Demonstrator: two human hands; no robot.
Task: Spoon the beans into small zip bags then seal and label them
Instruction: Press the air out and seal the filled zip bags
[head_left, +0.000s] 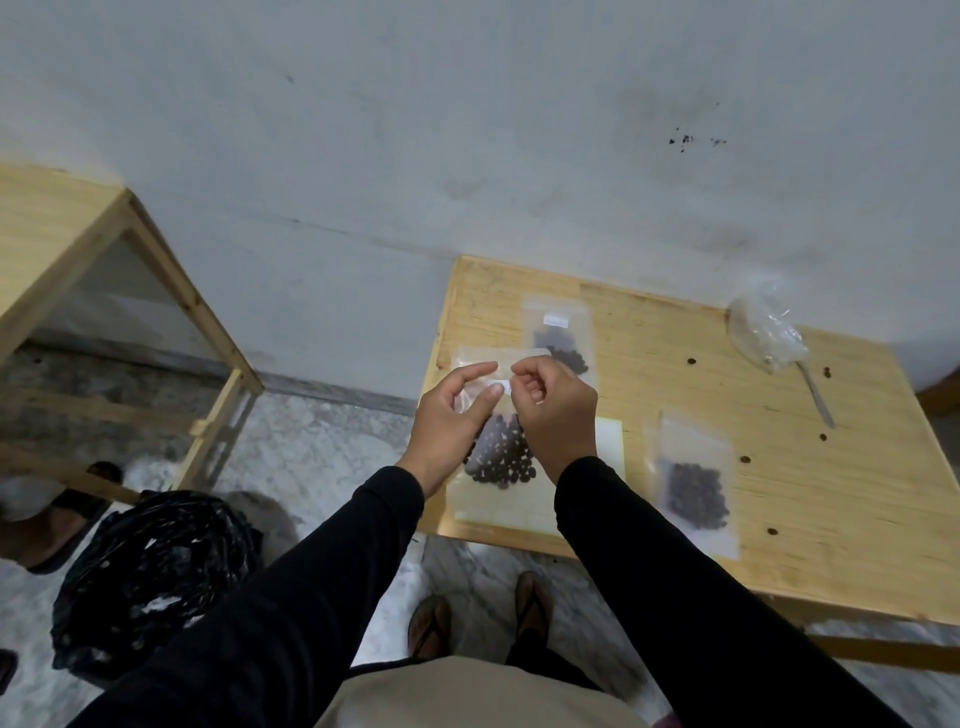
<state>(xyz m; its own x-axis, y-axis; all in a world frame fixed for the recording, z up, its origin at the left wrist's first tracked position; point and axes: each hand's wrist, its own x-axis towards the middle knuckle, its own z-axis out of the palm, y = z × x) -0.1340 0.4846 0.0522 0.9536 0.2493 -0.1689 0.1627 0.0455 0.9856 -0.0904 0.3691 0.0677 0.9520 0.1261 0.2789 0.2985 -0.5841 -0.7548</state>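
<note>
Above the near-left corner of the wooden table, both hands work on one zip bag of beans held off the surface; the left hand pinches the bag's upper part between thumb and forefinger, and the right hand, fingers curled, pinches a small white label against the plastic; the step appears to be labelling. Farther back, a second filled bag lies flat and carries a white label; to the right, a third filled bag lies flat with no label visible, so it probably awaits one. A pale sheet, perhaps label backing, lies under the held bag. At the far right, a spoon rests beside a crumpled clear bag; loose beans dot the tabletop. Filling looks largely finished; whether each seal is closed cannot be told.
</note>
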